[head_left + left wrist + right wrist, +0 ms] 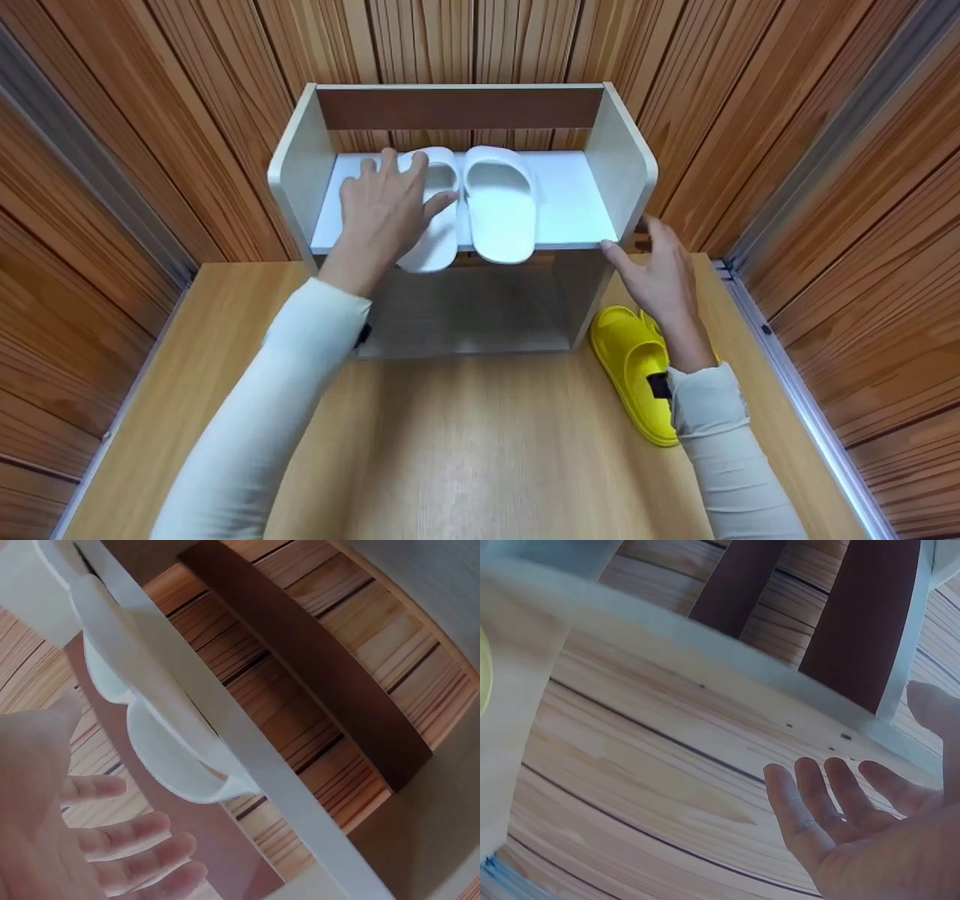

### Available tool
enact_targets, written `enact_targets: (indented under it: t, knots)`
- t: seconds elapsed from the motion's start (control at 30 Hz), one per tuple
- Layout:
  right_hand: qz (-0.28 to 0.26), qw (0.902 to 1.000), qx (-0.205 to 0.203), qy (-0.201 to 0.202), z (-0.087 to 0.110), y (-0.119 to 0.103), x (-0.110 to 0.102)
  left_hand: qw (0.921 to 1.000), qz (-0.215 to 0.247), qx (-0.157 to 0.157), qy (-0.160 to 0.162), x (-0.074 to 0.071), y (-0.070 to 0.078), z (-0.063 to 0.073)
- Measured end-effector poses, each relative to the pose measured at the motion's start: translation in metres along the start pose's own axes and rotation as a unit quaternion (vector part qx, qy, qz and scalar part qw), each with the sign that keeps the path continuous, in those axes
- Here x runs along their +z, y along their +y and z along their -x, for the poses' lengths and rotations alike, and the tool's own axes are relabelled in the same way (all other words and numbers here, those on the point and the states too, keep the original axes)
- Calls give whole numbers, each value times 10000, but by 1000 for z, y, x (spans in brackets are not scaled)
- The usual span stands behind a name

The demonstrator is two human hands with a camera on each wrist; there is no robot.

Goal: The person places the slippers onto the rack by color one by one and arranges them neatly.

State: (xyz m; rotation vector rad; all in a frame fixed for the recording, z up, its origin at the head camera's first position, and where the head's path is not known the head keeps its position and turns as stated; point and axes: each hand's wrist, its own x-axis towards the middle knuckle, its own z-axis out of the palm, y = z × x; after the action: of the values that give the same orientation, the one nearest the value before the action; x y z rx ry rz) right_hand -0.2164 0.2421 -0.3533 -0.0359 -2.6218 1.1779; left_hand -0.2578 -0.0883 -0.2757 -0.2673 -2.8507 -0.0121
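Two white slippers stand side by side on the upper board of a white shoe rack [570, 199], the left slipper [436, 244] partly hidden by my left hand [381, 214] and the right slipper [506, 221] fully visible. My left hand hovers over the left slipper with its fingers spread; in the left wrist view a gap shows between the hand [45, 817] and the slipper [176, 765]. Beside the rack's right side panel [634, 161] is my right hand [664, 277], thumb near the front corner. Its fingers are loosely bent and hold nothing in the right wrist view.
Yellow slippers [630, 367] lie on the wooden floor [465, 450] to the right of the rack, partly covered by my right wrist. Wood-plank walls [420, 37] enclose the back and both sides. A metal rail [795, 390] runs along the right wall's foot.
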Motion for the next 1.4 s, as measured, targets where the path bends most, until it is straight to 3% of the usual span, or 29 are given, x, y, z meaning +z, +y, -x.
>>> enact_targets:
  t: [0.07, 0.17, 0.3, 0.5, 0.6, 0.67, 0.77, 0.9, 1.0, 1.13, 1.4]
  knots:
    - [166, 9998, -30, 64, 3, 3, -2, 9995, 134, 36, 269, 2, -8, 12]
    - [399, 9990, -136, 143, 6, 7, -7, 9946, 426, 128, 940, 9, -18, 32]
    - [615, 9978, -222, 144, 11, 13, -17, 9751, 1105, 167, 1916, 26, -26, 60]
    - [734, 9971, -193, 106, 19, 24, -30, 9289, 1883, -222, 3179, 50, -39, 87]
    - [766, 9969, -100, 169, 25, 35, -36, 8987, 2366, -723, 3621, 60, -46, 94]
    - [736, 9970, -9, 239, 29, 45, -39, 8748, 2861, -1157, 3735, 67, -51, 97]
    - [672, 9969, 224, 345, 36, 64, -42, 8396, 3708, -1809, 3533, 79, -57, 99]
    - [517, 9951, 752, 383, 44, 90, -44, 7991, 4747, -2336, 2855, 94, -64, 96]
    - [394, 9919, 1134, 418, 46, 107, -44, 7793, 5241, -2431, 2426, 102, -69, 90]
    - [312, 9876, 1461, 474, 45, 125, -41, 7711, 5506, -2416, 2096, 108, -76, 82]
    - [359, 9810, 1856, 427, 48, 161, -31, 7715, 5636, -2311, 1836, 103, -89, 76]
